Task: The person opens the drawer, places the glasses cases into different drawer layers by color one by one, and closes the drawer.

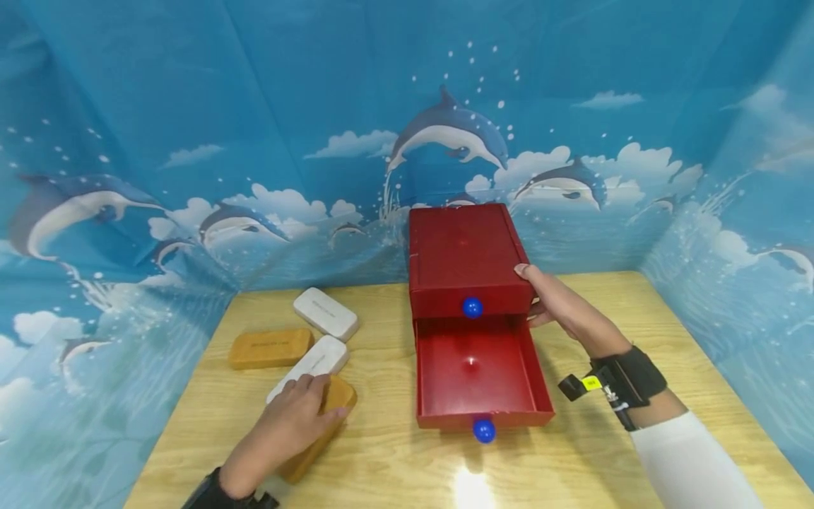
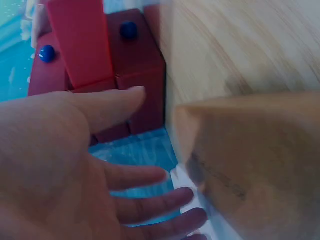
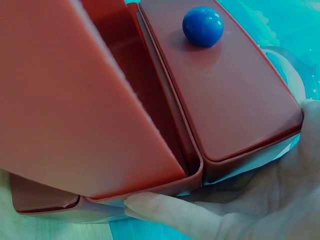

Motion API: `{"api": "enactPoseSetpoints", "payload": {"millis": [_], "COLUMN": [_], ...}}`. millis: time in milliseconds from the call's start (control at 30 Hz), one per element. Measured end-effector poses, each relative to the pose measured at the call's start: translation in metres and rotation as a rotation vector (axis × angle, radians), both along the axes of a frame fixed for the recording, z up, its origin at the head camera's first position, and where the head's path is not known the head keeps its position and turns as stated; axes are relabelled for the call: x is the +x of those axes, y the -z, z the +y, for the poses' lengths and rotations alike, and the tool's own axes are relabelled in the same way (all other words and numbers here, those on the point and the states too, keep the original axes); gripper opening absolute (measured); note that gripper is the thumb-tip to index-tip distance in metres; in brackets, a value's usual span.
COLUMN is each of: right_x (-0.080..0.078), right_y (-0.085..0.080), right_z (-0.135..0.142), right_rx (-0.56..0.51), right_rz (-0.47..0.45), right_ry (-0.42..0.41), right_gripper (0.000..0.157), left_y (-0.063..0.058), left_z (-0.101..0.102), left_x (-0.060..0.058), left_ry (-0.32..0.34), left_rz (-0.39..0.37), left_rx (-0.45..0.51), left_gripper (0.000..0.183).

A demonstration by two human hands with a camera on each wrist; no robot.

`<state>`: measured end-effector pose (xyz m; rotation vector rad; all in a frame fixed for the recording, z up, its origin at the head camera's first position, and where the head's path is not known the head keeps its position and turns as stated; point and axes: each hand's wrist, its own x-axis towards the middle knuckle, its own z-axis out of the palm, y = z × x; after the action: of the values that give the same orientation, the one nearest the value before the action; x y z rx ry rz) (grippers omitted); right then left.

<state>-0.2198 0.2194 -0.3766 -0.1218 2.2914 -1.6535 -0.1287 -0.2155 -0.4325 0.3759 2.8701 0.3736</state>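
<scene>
My left hand (image 1: 289, 424) is over a mustard-yellow oblong block (image 1: 324, 431) at the front left of the table. In the left wrist view its fingers (image 2: 150, 205) are spread and fairly straight, beside the blurred end of this block. A red drawer cabinet (image 1: 467, 247) with blue ball knobs stands at the centre right; its lower drawer (image 1: 470, 367) is pulled out and bare inside. My right hand (image 1: 562, 304) rests against the cabinet's right side, thumb at the top edge, other fingers lying along the side, partly hidden.
Two white oblong blocks (image 1: 326, 313) and another yellow block (image 1: 270, 348) lie on the left of the wood-grain table (image 1: 381, 452). Behind and at both sides hangs a blue dolphin-print sheet (image 1: 318, 71). The lower drawer's blue knob (image 1: 484, 430) juts toward the front edge.
</scene>
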Motion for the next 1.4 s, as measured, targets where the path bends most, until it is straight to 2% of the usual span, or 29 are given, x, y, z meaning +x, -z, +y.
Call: {"api": "enactPoseSetpoints", "payload": {"millis": [100, 333, 567, 633, 767, 933, 1000, 1167, 1267, 1400], "right_x": [-0.001, 0.001, 0.001, 0.001, 0.000, 0.001, 0.002, 0.002, 0.002, 0.002], "right_y": [0.000, 0.000, 0.000, 0.000, 0.000, 0.001, 0.001, 0.002, 0.002, 0.001], "right_z": [-0.001, 0.000, 0.000, 0.000, 0.000, 0.000, -0.001, -0.001, -0.001, 0.001], "right_rx": [-0.009, -0.039, -0.030, -0.028, -0.026, -0.029, -0.025, -0.021, -0.024, -0.019], "right_rz": [-0.002, -0.007, 0.005, 0.005, 0.004, 0.002, 0.004, 0.006, 0.004, 0.007], "right_ry": [-0.001, -0.008, -0.006, -0.005, -0.004, -0.002, -0.008, -0.018, -0.014, -0.009], "right_gripper": [0.072, 0.071, 0.072, 0.071, 0.071, 0.070, 0.070, 0.071, 0.070, 0.070], "left_y": [0.007, 0.023, 0.034, 0.036, 0.040, 0.050, 0.056, 0.072, 0.079, 0.080], "left_z": [-0.001, 0.004, 0.009, 0.011, 0.015, 0.021, 0.023, 0.026, 0.026, 0.023], "left_x": [-0.001, 0.006, 0.015, 0.016, 0.018, 0.021, 0.022, 0.020, 0.014, 0.004], "left_ry": [-0.024, -0.056, -0.133, -0.142, -0.135, -0.111, -0.115, -0.121, -0.086, 0.005], "left_rz": [0.069, 0.224, 0.179, 0.190, 0.215, 0.216, 0.249, 0.360, 0.390, 0.407], "left_rx": [-0.078, -0.167, -0.221, -0.224, -0.211, -0.219, -0.214, -0.153, -0.152, -0.166], "left_gripper": [0.065, 0.065, 0.075, 0.077, 0.078, 0.094, 0.099, 0.095, 0.090, 0.079]}}
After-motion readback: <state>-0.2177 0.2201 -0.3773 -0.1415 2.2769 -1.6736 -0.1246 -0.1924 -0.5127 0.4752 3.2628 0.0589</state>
